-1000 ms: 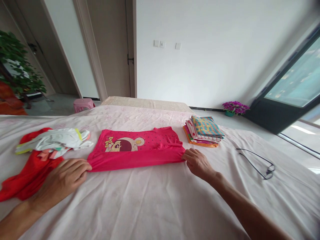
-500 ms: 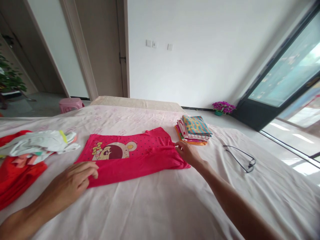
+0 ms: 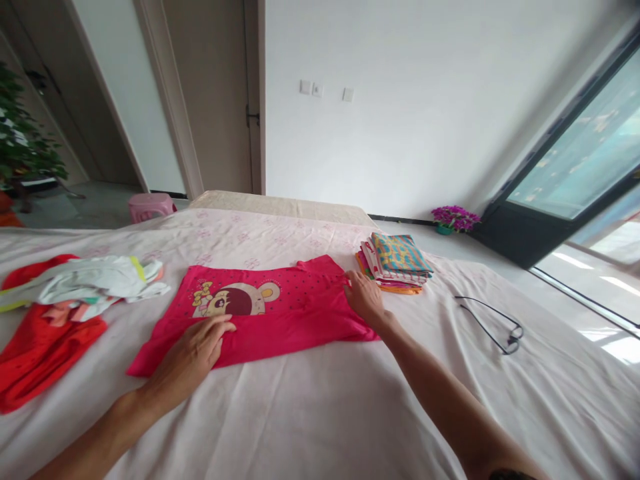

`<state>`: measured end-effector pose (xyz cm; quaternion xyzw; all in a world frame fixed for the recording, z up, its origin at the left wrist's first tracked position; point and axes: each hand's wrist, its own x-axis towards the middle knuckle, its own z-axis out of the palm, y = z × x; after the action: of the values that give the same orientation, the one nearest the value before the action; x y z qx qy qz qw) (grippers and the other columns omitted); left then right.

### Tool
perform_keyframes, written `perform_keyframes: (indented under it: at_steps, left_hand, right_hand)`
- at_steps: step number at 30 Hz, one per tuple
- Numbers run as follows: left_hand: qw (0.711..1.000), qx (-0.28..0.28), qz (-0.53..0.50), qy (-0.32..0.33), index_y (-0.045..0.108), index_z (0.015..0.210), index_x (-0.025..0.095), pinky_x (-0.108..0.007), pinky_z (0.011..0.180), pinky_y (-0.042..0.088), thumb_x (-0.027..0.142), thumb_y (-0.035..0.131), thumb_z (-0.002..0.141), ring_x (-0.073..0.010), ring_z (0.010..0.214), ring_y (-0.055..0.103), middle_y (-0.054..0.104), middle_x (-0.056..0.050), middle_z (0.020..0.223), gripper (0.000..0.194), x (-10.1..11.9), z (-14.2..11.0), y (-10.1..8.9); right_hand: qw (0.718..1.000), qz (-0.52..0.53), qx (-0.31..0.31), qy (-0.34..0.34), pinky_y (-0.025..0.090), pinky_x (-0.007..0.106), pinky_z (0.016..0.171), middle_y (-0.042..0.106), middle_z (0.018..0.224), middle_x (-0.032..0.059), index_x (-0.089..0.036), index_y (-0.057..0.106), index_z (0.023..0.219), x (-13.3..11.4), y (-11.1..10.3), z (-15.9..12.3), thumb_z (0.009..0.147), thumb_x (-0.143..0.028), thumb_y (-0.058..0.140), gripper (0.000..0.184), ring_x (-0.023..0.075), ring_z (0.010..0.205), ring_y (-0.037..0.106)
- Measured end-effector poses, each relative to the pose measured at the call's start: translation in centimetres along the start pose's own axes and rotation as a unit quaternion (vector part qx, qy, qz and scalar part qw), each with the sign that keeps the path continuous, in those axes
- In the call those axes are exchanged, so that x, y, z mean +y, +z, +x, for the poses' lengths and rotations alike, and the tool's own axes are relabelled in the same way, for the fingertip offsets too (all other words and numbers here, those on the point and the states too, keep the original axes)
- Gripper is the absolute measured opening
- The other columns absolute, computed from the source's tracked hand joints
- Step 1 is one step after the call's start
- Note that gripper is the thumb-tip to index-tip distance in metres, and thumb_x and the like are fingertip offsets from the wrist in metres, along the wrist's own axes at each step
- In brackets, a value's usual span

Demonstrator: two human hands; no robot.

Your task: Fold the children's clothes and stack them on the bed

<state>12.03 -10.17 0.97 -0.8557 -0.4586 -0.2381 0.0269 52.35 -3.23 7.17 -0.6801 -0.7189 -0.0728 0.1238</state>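
Note:
A bright pink shirt (image 3: pixel 290 303) with a cartoon bear print and dark dots lies on the bed sheet, its near side folded over in a long strip. My left hand (image 3: pixel 200 343) lies on the folded strip near the left end, its fingers stretched out flat on the cloth. At the shirt's right end, my right hand (image 3: pixel 364 295) has its fingers bent onto the fabric and closed on it; the fingertips are partly hidden. Just beyond that hand sits a stack of folded clothes (image 3: pixel 397 257), topped by a blue and yellow patterned piece.
Loose white clothes (image 3: pixel 95 280) lie over a red garment (image 3: pixel 55 353) on the left. Black-framed glasses (image 3: pixel 493 323) rest on the pale sheet (image 3: pixel 320 420) at right. Beyond the bed are a pink stool (image 3: pixel 150 207) and a pot of purple flowers (image 3: pixel 455 219).
My left hand has moved right and inward along the folded strip, uncovering the shirt's near left corner. My right hand stays at the right end. The view has shifted slightly left.

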Motion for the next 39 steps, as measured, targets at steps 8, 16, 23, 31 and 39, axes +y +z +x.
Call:
perform_keyframes:
  at_steps: [8, 16, 23, 31, 39]
  left_hand:
    - [0.993, -0.053, 0.095, -0.041, 0.046, 0.144, 0.027, -0.047, 0.115, 0.031, 0.039, 0.043, 0.096, -0.0253, 0.142, 0.038, 0.044, -0.009, 0.152, 0.049, -1.4, -0.8, -0.8]
    - [0.965, -0.023, 0.137, -0.221, 0.053, 0.137, 0.016, -0.051, 0.107, 0.038, 0.045, 0.037, 0.096, -0.0304, 0.132, 0.049, 0.054, -0.019, 0.141, 0.053, -8.2, -4.4, -3.5]
    - [0.959, -0.001, 0.077, -0.274, 0.067, 0.11, 0.019, -0.04, 0.095, 0.047, 0.049, 0.049, 0.088, -0.0264, 0.104, 0.063, 0.069, -0.012, 0.109, 0.042, -8.2, -3.4, -5.1]
    - [0.968, 0.038, -0.004, -0.246, 0.059, 0.086, 0.022, -0.036, 0.092, 0.046, 0.03, 0.051, 0.082, -0.0229, 0.097, 0.063, 0.07, -0.007, 0.097, 0.012, -7.3, -0.9, -5.2]
    - [0.937, 0.049, -0.009, -0.347, 0.05, 0.117, 0.022, -0.031, 0.076, 0.05, 0.032, 0.045, 0.091, -0.0237, 0.095, 0.07, 0.072, -0.008, 0.106, 0.029, -6.3, -0.6, -4.3]
  right_hand:
    - [0.973, 0.014, 0.005, -0.231, 0.03, 0.048, 0.116, 0.037, 0.155, 0.015, -0.014, 0.033, 0.152, -0.1, 4.8, -4.3, 0.102, -0.042, 0.032, 0.057, 0.0271, 0.144, 0.032]
    - [0.978, -0.029, 0.023, -0.203, 0.027, 0.047, 0.118, 0.032, 0.158, 0.0111, -0.018, 0.027, 0.156, 1.9, 6.4, -4.0, 0.102, -0.045, 0.025, 0.06, 0.0254, 0.146, 0.028]
    - [0.983, -0.021, 0.026, -0.183, 0.025, 0.046, 0.119, 0.033, 0.158, 0.0088, -0.02, 0.025, 0.156, 1.7, 6.9, -4.1, 0.101, -0.044, 0.029, 0.06, 0.0243, 0.146, 0.028]
    - [0.984, -0.019, 0.017, -0.175, 0.026, 0.046, 0.118, 0.035, 0.157, 0.0096, -0.019, 0.032, 0.153, 1.5, 6.5, -4.1, 0.102, -0.046, 0.028, 0.059, 0.0241, 0.146, 0.029]
    - [0.984, -0.01, 0.031, -0.175, 0.028, 0.046, 0.117, 0.037, 0.156, 0.0093, -0.021, 0.034, 0.152, 1.4, 6.4, -4.2, 0.101, -0.045, 0.031, 0.057, 0.024, 0.144, 0.033]
